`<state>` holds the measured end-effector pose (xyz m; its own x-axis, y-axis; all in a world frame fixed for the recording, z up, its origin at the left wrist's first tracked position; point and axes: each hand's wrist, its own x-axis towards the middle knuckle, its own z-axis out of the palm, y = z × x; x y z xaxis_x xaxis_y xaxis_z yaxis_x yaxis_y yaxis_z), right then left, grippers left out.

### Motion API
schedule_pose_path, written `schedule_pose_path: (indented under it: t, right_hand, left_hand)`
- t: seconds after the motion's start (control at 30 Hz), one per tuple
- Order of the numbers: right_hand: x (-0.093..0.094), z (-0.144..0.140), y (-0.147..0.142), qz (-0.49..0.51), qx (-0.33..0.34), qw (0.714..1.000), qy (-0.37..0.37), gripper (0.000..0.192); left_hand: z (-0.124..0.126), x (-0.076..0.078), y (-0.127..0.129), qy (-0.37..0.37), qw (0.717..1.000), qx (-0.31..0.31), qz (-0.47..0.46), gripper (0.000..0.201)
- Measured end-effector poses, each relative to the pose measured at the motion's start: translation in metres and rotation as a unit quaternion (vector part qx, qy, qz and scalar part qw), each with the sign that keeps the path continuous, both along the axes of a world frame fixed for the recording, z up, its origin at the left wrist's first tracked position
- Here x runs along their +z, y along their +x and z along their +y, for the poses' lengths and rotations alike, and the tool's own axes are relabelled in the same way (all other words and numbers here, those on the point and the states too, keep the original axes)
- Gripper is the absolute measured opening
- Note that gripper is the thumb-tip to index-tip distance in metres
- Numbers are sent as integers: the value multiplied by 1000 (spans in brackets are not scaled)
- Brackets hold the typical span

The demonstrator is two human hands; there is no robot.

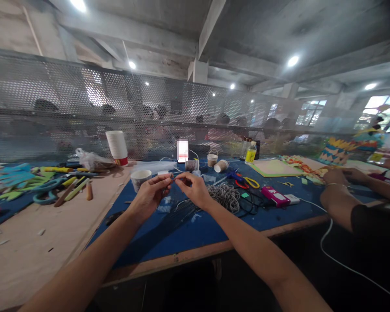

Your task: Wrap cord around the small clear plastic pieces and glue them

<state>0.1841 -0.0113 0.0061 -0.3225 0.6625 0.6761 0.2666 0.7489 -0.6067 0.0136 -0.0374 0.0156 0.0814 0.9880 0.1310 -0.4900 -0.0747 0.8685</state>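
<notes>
My left hand (150, 193) and my right hand (194, 189) meet above the blue table mat (156, 245), fingertips close together. Each is closed in a pinch on something small and dark between them, too tiny to name. Just right of my right hand lies a tangled heap of grey cord (225, 197). A paper cup (141, 177) stands behind my left hand. Beyond the fingers, a spool-like roll (191, 165) rests near a lit phone (183, 151) standing upright.
To the left lie blue-handled scissors (47, 193) and several tools; stacked paper cups (116, 145) stand behind. On the right are a blue glue gun (236, 176), a magenta box (274, 196), a yellow-labelled bottle (251, 152) and a co-worker's arm (339, 203). A white cable (325, 236) hangs off the edge.
</notes>
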Motion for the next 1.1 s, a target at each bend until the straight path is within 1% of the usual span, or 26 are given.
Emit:
schedule_pose_path:
  t: [0.27,0.5,0.67,0.87,1.1]
  right_hand:
    - [2,-4,0,2,5,1000,-10,26]
    - [5,-7,0,16,6,1000,-15,25]
    - [3,-5,0,14,3,1000,-26,27]
    - [3,-5,0,16,21,999,-39,28]
    - [1,-3,0,9,33,999,-41,28]
  left_hand:
    - [-2,3,1,-7,1000,11,11,23]
    - [-5,7,0,-6,1000,4,20,26]
    - [-3,7,-3,1,1000,11,19,24]
    - [-3,7,-3,6,1000,12,13,22]
    - [-2,6,-5,10,1000,6,10,28]
